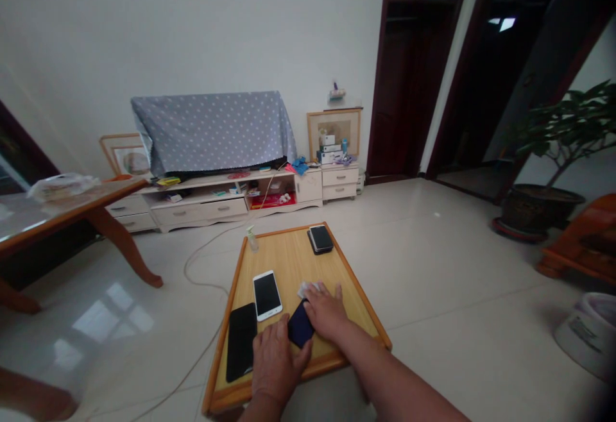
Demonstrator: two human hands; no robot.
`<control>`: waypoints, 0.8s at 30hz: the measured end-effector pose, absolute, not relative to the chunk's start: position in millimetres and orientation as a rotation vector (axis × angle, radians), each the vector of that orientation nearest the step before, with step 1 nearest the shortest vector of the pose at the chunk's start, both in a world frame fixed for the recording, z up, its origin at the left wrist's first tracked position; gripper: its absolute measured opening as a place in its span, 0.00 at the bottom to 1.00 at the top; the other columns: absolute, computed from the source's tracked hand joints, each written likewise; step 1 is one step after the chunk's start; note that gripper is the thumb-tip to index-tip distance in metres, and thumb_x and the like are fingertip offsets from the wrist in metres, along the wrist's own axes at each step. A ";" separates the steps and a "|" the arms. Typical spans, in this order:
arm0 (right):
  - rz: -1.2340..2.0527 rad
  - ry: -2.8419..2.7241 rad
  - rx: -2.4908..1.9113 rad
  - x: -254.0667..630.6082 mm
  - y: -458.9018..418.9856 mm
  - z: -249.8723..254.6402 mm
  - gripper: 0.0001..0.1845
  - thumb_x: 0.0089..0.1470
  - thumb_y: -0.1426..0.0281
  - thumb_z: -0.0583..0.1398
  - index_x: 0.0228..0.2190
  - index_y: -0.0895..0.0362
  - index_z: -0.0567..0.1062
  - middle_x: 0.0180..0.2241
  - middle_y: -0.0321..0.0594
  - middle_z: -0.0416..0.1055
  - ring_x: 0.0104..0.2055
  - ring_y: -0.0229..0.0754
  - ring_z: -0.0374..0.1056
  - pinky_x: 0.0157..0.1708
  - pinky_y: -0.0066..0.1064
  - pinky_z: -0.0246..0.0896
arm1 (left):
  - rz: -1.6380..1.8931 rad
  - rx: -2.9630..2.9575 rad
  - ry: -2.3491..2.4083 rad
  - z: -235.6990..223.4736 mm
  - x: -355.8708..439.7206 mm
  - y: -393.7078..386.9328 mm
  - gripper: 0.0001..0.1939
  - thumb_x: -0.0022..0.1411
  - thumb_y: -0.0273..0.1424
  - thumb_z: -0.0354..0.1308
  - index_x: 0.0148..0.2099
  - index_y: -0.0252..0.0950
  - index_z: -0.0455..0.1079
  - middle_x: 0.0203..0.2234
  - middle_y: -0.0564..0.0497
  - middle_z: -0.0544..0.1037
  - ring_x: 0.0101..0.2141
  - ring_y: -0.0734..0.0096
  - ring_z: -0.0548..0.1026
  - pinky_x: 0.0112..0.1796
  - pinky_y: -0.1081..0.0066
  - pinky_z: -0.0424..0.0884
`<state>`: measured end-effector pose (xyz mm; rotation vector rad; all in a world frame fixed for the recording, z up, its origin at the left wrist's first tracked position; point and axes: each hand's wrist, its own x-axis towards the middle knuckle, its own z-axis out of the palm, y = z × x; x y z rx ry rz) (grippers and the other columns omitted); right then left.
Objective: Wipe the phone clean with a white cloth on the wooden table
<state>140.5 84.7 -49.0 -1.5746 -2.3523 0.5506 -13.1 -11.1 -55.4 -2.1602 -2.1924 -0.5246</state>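
I'm making out no readable words, numbers or brands. On my right, the white bucket (588, 344) is showing a label (585, 332) whose print is blurring past reading; across the room, the stacked boxes (330, 157) on the small white cabinet (340, 184) are carrying markings too small for me.

The head camera faces forward and down, seemingly near, above the hands (276, 356).

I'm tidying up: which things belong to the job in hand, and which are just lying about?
Likely the job:
dark blue slab
white cloth or tissue under the right hand
white phone
black flat device
stacked devices
small bottle

Probably just lying about:
plastic bag
dotted cloth
potted plant
white bucket
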 end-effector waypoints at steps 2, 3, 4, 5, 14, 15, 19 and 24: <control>0.522 -2.299 -1.675 148.8 92.7 -50.7 0.26 0.69 0.62 0.46 0.65 0.46 0.63 0.69 0.39 0.57 0.73 0.53 0.43 0.65 0.68 0.16 | -0.514 -2.160 -2.204 -54.6 -12.3 -10.5 0.31 0.63 0.46 0.54 0.62 0.34 0.64 0.54 0.40 0.76 0.54 0.53 0.72 0.56 0.58 0.58; 0.514 -2.286 -1.706 152.8 93.8 -50.9 0.26 0.69 0.62 0.47 0.65 0.47 0.63 0.68 0.41 0.57 0.73 0.53 0.44 0.65 0.68 0.16 | -0.505 -2.153 -2.216 -54.8 -11.9 -9.8 0.31 0.62 0.46 0.55 0.62 0.34 0.64 0.54 0.40 0.76 0.54 0.53 0.72 0.56 0.58 0.58; 0.509 -2.283 -1.725 156.9 93.2 -50.7 0.27 0.68 0.62 0.47 0.65 0.48 0.63 0.68 0.42 0.58 0.72 0.53 0.44 0.65 0.67 0.16 | -0.496 -2.144 -2.228 -55.2 -11.5 -9.1 0.31 0.62 0.46 0.55 0.62 0.34 0.65 0.53 0.40 0.76 0.54 0.53 0.72 0.56 0.57 0.57; 0.506 -2.288 -1.735 161.0 91.1 -50.0 0.27 0.68 0.63 0.47 0.65 0.50 0.63 0.67 0.44 0.59 0.72 0.53 0.44 0.65 0.67 0.17 | -0.488 -2.135 -2.240 -55.7 -11.2 -8.5 0.31 0.61 0.46 0.56 0.62 0.34 0.65 0.53 0.40 0.77 0.53 0.53 0.72 0.56 0.57 0.57; 0.470 -2.379 -1.689 178.6 34.5 -46.6 0.30 0.67 0.59 0.47 0.65 0.55 0.64 0.67 0.48 0.58 0.73 0.54 0.43 0.68 0.60 0.16 | -0.487 -2.124 -2.261 -50.9 -9.0 -9.4 0.31 0.62 0.46 0.55 0.61 0.33 0.65 0.52 0.39 0.77 0.53 0.51 0.71 0.55 0.56 0.57; 0.472 -2.393 -1.656 175.1 26.0 -47.6 0.30 0.67 0.58 0.47 0.65 0.55 0.65 0.67 0.48 0.58 0.73 0.54 0.43 0.68 0.60 0.16 | -0.491 -2.123 -2.260 -50.8 -9.0 -9.7 0.31 0.62 0.46 0.55 0.62 0.34 0.65 0.52 0.38 0.77 0.53 0.52 0.71 0.55 0.56 0.57; 0.518 -2.434 -1.525 159.5 4.9 -48.9 0.29 0.69 0.57 0.45 0.65 0.54 0.65 0.67 0.49 0.58 0.72 0.53 0.46 0.69 0.57 0.20 | -0.501 -2.133 -2.272 -53.8 -10.1 -9.8 0.31 0.61 0.44 0.56 0.62 0.33 0.64 0.54 0.38 0.76 0.55 0.52 0.70 0.56 0.57 0.57; 0.528 -2.402 -1.588 162.5 28.8 -37.7 0.28 0.68 0.59 0.47 0.63 0.54 0.68 0.66 0.48 0.61 0.72 0.54 0.47 0.68 0.61 0.23 | -0.500 -2.138 -2.274 -57.8 -12.4 -9.1 0.32 0.62 0.46 0.55 0.62 0.33 0.64 0.54 0.38 0.76 0.55 0.52 0.70 0.56 0.57 0.57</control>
